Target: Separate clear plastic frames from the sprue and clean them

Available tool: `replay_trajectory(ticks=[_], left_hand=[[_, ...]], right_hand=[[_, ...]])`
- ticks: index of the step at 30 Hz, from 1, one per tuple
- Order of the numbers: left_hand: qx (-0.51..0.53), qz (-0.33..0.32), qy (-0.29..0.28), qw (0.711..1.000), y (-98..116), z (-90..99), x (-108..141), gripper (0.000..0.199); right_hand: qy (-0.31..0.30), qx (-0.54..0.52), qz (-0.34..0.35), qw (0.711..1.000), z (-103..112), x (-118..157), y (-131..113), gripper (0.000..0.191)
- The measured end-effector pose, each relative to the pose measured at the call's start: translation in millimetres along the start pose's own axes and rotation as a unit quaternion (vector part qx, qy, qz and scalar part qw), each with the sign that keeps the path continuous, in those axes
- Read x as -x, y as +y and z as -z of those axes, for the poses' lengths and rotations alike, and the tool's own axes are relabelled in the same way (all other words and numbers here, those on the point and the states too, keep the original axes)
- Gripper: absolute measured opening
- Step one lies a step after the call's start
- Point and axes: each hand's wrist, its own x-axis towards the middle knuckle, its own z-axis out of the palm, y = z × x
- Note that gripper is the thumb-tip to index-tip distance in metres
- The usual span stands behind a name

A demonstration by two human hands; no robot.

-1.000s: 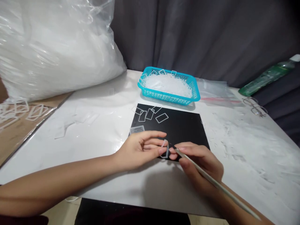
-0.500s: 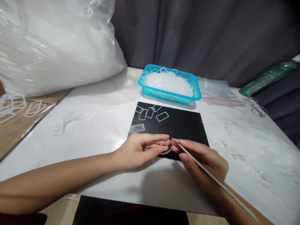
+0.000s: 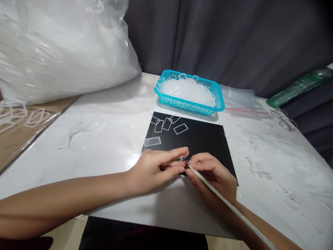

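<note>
My left hand (image 3: 156,168) is closed on a small translucent plastic frame (image 3: 181,158), mostly hidden by the fingers. Close beside it, my right hand (image 3: 212,173) grips a thin pale stick (image 3: 221,198), whose dark tip meets the left fingertips. Both hands are above the near edge of a black mat (image 3: 205,139). Several thin clear rectangular frames (image 3: 180,128) lie on the mat's far left part, and a filled-looking clear rectangle (image 3: 152,141) rests at its left edge.
A blue basket (image 3: 189,107) of clear pieces stands behind the mat. A big plastic bag (image 3: 65,52) fills the back left, with loose frames on brown card (image 3: 33,133). At right are flat bags (image 3: 241,100), a green bottle (image 3: 296,88) and glasses (image 3: 286,121).
My right hand has moved left, bringing the stick's tip to my left fingertips. The curved frame part between the hands is no longer visible.
</note>
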Motion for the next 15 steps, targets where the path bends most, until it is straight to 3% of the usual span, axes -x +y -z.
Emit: replay_trajectory(ticks=[6,15], left_hand=[[-0.069,-0.015,0.017,0.997,2,-0.3,0,0.046],[-0.091,-0.031,0.022,0.995,-4,-1.8,2,0.045]], right_hand=[[0.018,0.002,-0.039,0.999,-5,4,-4,0.014],[0.048,-0.072,-0.146,0.985,-8,-4,-15,0.011]])
